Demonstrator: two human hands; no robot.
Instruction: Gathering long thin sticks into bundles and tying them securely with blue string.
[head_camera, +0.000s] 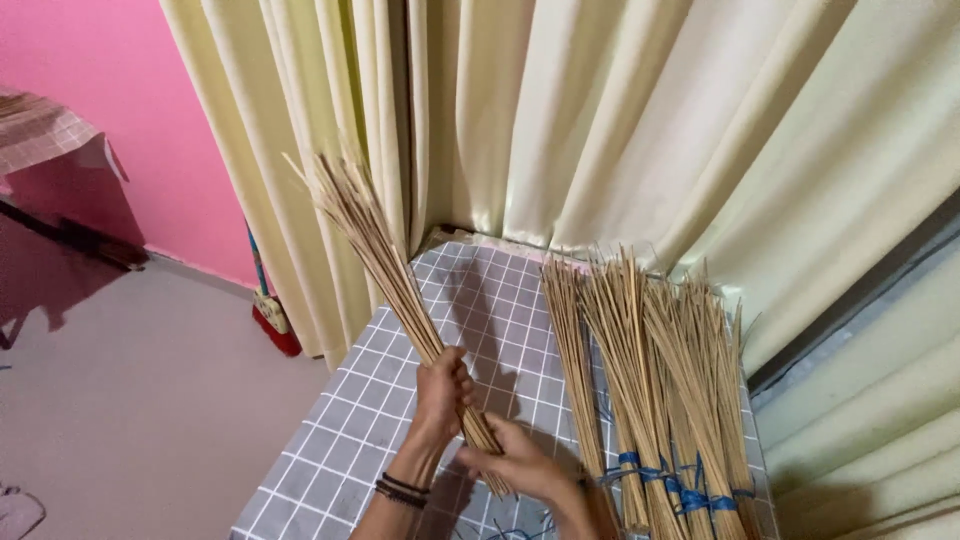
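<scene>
I hold a bundle of thin pale sticks (375, 240) slanted up to the left over a table with a grey checked cloth (350, 420). My left hand (441, 392) is closed around the bundle's middle. My right hand (518, 462) grips its lower end, close below the left. A dark bracelet sits on my left wrist. The stick tips fan out in front of the curtain.
Several tied stick bundles (650, 380) with blue bands (690, 495) lie on the table's right side. Cream curtains (620, 120) hang behind. A pink wall (130, 110) and grey floor (140, 400) are to the left, with a red object (275, 325) at the curtain's foot.
</scene>
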